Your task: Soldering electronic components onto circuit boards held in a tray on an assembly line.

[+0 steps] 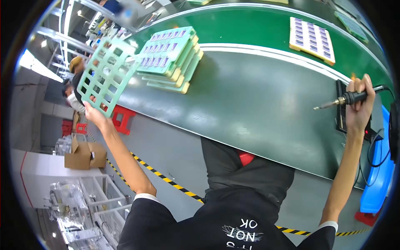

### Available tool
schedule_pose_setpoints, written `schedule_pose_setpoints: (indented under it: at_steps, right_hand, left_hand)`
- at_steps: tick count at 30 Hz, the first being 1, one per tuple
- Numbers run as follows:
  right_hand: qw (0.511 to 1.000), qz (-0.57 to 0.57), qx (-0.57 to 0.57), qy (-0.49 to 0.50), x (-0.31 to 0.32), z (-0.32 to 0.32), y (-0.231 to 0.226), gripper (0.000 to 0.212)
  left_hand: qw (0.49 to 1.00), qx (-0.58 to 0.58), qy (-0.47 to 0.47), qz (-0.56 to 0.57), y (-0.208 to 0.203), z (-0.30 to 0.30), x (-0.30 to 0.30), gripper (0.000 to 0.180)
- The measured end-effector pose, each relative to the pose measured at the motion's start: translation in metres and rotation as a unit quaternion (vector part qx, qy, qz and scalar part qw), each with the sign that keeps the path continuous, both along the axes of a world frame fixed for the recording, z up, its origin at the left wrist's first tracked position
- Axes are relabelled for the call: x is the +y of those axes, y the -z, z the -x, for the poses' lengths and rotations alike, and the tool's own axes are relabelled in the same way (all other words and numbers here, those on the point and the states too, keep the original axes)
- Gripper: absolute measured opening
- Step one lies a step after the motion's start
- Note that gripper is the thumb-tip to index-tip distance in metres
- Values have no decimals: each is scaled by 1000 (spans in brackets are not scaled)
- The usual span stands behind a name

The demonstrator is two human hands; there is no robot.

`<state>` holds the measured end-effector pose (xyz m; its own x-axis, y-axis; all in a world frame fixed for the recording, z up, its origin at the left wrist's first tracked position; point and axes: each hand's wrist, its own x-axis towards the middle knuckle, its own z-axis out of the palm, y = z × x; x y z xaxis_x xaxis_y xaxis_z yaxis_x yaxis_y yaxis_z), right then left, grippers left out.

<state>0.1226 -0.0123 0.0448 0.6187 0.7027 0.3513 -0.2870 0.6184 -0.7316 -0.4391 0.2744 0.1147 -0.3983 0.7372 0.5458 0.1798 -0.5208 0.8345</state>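
Observation:
My left hand (96,115) is closed on the lower edge of a light green frame (111,88) with rows of square openings, held up off the bench's left end. Just right of it stands a stack of green and cream trays (183,68), the top one carrying rows of small purple-and-white pieces (158,48). My right hand (359,100) grips the black handle of a soldering iron (339,101) at the bench's right side. Its metal tip points left, over the dark bench top, apart from the trays.
A cream tray of purple pieces (312,39) lies on the green conveyor belt (246,27) beyond the dark bench (258,104). At right are a black holder (341,112), cables and a blue bin (377,166). A red stool (123,119) and cardboard box (79,158) stand left; people work farther off.

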Motion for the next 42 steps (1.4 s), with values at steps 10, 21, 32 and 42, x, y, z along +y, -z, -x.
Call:
schedule_pose_setpoints:
  at_steps: [10,21,32,42]
  right_hand:
    - [998,66,10,5,10,3,20,26]
    - [999,22,0,-31,10,-5,28,22]
    - [997,64,-25,-19,12,-11,35,26]
    - [992,109,-23,50,17,1,25,23]
  left_hand:
    - [959,-210,-124,146,144,140,147,28]
    - [846,394,-174,314,96,128,141,70]
    - [907,184,120,359,80,-76,70,71]
    - [940,-142,209,228,97,-56,55,44]
